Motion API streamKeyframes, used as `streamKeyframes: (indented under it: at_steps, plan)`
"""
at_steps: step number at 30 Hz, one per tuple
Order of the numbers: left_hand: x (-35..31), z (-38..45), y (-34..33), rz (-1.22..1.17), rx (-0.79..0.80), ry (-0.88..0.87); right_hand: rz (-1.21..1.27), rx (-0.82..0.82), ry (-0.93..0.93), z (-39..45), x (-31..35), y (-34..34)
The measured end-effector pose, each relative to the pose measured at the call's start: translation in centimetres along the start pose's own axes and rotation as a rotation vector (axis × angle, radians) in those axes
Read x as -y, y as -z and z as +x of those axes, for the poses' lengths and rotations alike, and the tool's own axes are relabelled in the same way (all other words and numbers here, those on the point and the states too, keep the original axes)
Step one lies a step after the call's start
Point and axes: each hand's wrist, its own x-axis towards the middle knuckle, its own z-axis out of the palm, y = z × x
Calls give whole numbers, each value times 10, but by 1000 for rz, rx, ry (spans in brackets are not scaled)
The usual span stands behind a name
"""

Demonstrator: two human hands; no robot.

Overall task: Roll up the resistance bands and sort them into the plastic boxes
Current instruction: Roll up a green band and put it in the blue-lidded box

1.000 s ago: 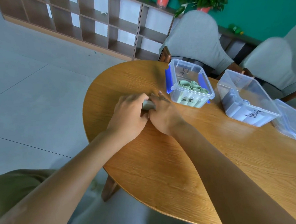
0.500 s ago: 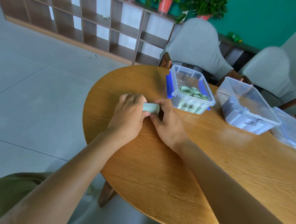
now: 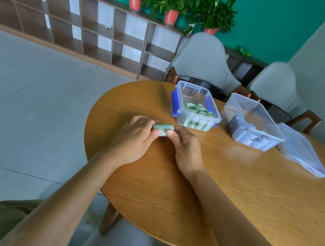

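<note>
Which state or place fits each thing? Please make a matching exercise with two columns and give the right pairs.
Things:
1. green rolled band
2. box with blue latches
3. plain clear box
4. loose lid

States:
a. holds bluish-grey rolls
b. lies flat on the table, right of both boxes
c. pinched by both hands
d. holds green rolls

Pairs: 1-c, 2-d, 3-a, 4-b

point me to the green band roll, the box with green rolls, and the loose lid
green band roll [image 3: 164,129], head view, on its bare middle between the two thumbs
box with green rolls [image 3: 179,112], head view, on its clear left wall
loose lid [image 3: 303,151], head view, on its flat top
</note>
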Motion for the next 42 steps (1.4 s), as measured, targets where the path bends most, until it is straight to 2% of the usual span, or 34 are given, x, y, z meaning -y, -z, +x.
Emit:
streamKeyframes:
  at_steps: [4,9,13,22,30,35,42]
  plan:
    - [6,4,-6,79,3,-37,77,19,-35,-2,6,2]
    - [2,6,-6,149,-17,16,152,69,-73,0,11,8]
    - [-7,4,-3,127,-5,67,108,98,-96,1,7,10]
    - [-4,6,-11,126,-105,99,70,-47,-115,-10,1,6]
    - [-3,8,-12,246,-88,162,71,-133,-159,-16,4,8]
    - [0,7,-17,327,-43,208,-29,-161,-90,-5,12,30]
    - [2,7,-17,326,-65,188,-144,-197,72,57,35,87]
